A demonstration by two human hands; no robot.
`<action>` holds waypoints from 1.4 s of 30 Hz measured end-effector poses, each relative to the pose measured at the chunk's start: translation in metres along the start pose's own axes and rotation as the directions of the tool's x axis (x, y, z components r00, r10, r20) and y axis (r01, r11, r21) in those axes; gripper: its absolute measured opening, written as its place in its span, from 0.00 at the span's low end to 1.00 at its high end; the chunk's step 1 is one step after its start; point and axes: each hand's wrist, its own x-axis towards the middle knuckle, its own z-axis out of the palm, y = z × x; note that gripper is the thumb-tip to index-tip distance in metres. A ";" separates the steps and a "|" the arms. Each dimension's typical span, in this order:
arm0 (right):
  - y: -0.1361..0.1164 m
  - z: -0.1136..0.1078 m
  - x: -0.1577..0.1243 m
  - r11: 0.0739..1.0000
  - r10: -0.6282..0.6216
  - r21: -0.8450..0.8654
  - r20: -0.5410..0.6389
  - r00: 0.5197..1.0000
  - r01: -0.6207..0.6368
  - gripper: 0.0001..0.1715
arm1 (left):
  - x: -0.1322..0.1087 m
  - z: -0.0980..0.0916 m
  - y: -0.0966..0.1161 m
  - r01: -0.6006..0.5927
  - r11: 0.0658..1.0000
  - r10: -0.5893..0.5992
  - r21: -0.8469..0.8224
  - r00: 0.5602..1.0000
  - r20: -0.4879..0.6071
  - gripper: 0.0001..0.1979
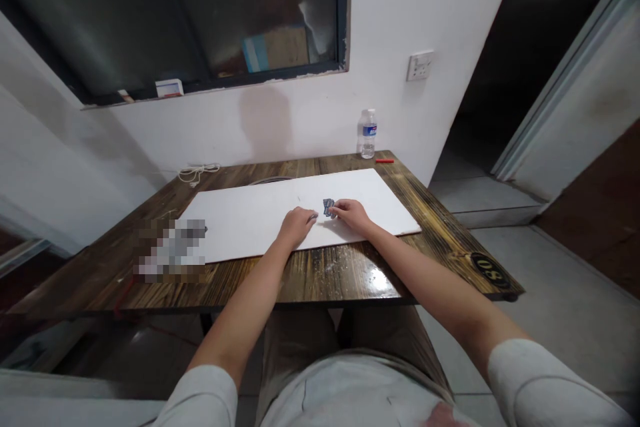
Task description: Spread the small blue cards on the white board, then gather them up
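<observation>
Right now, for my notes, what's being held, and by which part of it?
The right hand seems to pinch a small blue-grey piece at its lower edge.

A plain, sparsely fitted workroom, more office than home: white walls [310, 127], a dark-framed window [100, 20], a wall socket [419, 66], a grey tiled floor [500, 280], an open doorway [480, 80], and a wooden table [310, 280] with a numbered plate [490, 271] on its corner.

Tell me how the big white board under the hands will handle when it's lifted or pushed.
The white board is probably fairly stiff, since its long edges run straight without visible sag. It looks thin, so it is likely light for its size. It may slide easily when pushed, because it lies flat on a glossy wooden table.
</observation>
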 end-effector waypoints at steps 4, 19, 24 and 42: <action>0.000 0.000 -0.001 1.000 0.000 -0.014 0.000 1.000 0.000 0.17 | 0.000 -0.004 0.006 -0.027 0.995 0.025 0.096 1.000 0.019 0.12; -0.005 -0.001 -0.004 0.999 0.031 -0.036 0.024 0.999 -0.030 0.17 | 0.000 -0.010 0.020 0.009 0.985 -0.021 0.170 0.997 0.073 0.12; -0.006 -0.002 -0.004 0.999 0.016 -0.052 0.028 0.999 -0.014 0.16 | -0.001 -0.009 0.019 -0.022 0.982 0.009 0.186 0.998 0.067 0.11; -0.008 -0.002 -0.004 0.998 0.010 -0.055 0.037 0.999 -0.008 0.16 | 0.000 -0.009 0.022 -0.027 0.982 0.014 0.187 0.997 0.071 0.11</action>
